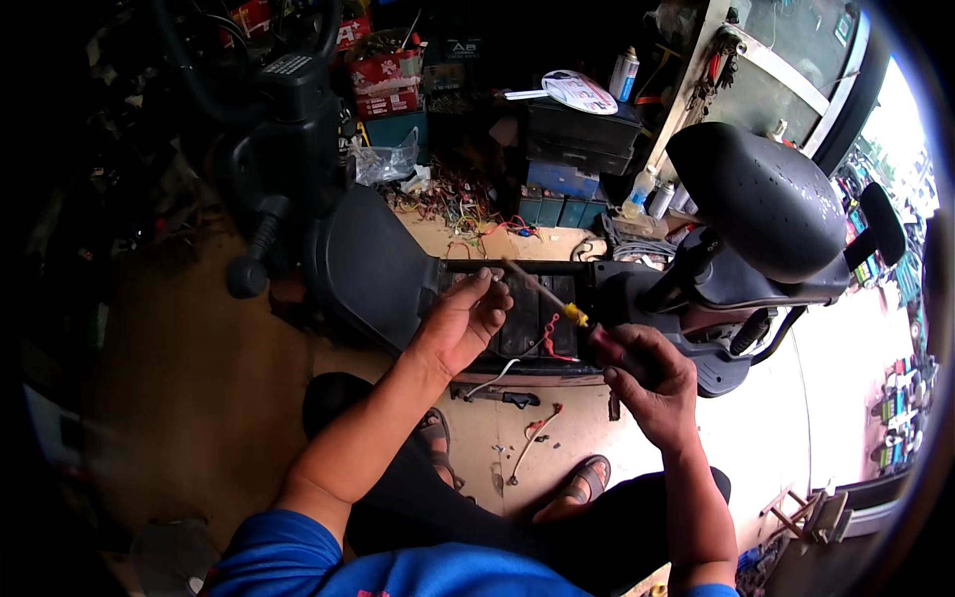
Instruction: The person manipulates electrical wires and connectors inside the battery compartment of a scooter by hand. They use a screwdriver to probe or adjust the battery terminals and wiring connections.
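My right hand (657, 378) is wrapped round the dark red handle of a screwdriver (542, 290). Its shaft slants up to the left, with something yellow around it near the handle. Close to the tip, my left hand (463, 323) has its fingers curled and pinched; what they hold, if anything, is too small to make out. Below both hands lies the open floor compartment of a black electric scooter, holding dark batteries (519, 323). A short red wire (550, 338) with ring ends rests on them. A pale cable (494, 378) hangs over the near edge.
The scooter's black seat (761, 204) rises at the right. Loose wires (463, 204) are heaped behind the scooter, beside stacked boxes (582, 129) carrying a hand fan (580, 92) and spray can (624, 75). A cable piece (532, 443) and small parts lie between my feet.
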A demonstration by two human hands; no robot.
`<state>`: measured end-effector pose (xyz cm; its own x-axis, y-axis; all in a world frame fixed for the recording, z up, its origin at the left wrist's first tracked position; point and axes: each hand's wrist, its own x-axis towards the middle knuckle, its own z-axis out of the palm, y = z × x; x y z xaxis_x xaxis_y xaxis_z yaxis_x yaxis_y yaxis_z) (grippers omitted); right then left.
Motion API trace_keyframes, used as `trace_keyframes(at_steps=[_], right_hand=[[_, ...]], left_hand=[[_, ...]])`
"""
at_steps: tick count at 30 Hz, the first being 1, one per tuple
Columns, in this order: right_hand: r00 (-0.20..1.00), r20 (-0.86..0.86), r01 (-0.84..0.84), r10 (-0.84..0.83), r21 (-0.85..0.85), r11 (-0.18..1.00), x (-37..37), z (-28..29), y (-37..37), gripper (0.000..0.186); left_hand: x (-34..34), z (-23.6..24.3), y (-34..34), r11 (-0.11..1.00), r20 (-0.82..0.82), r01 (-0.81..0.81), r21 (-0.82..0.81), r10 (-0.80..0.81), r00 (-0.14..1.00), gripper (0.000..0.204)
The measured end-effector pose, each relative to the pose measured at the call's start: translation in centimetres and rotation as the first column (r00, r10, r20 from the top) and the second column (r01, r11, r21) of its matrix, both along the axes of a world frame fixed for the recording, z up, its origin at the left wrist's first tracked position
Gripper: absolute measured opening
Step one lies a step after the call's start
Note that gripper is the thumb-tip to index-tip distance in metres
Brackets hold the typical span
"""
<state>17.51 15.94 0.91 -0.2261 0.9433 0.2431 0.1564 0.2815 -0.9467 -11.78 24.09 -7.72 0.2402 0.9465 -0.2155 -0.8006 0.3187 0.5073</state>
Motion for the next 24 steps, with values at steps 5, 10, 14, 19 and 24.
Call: trace_keyframes(at_steps=[5,10,14,19,24], right_hand=[[0.997,-0.079,-0.02,0.022,0.02,1.0,-0.7,0.1,-0.5,0.033],[1.0,-0.005,0.02,-0.019,0.026,0.999,-0.5,0.1,-0.4,0.031],[0.999,0.045,-0.007,0.003,0.086,0.996,-0.1,0.3,-0.4,0.031],[0.994,-0.108,0.018,-0.035,-0.151,0.988,0.3,0.2,-0.6,0.032],[0.966,-0.223,0.04,-0.128,-0.361,0.932,1.2,-0.1,-0.3,0.035]], left_hand=[[-0.3,0.5,0.2,0.998,-0.01,-0.046,-0.04,0.045,0.999,0.025],[0.0,0.9,-0.1,0.999,-0.075,-0.018,0.04,0.021,0.997,0.025],[0.3,0.9,0.0,0.997,-0.121,-0.014,0.074,0.023,0.992,0.026],[0.3,0.8,0.2,0.992,-0.141,0.031,0.124,-0.013,0.99,0.024],[0.2,1.1,0.3,0.985,-0.178,0.071,0.157,-0.043,0.983,0.023]])
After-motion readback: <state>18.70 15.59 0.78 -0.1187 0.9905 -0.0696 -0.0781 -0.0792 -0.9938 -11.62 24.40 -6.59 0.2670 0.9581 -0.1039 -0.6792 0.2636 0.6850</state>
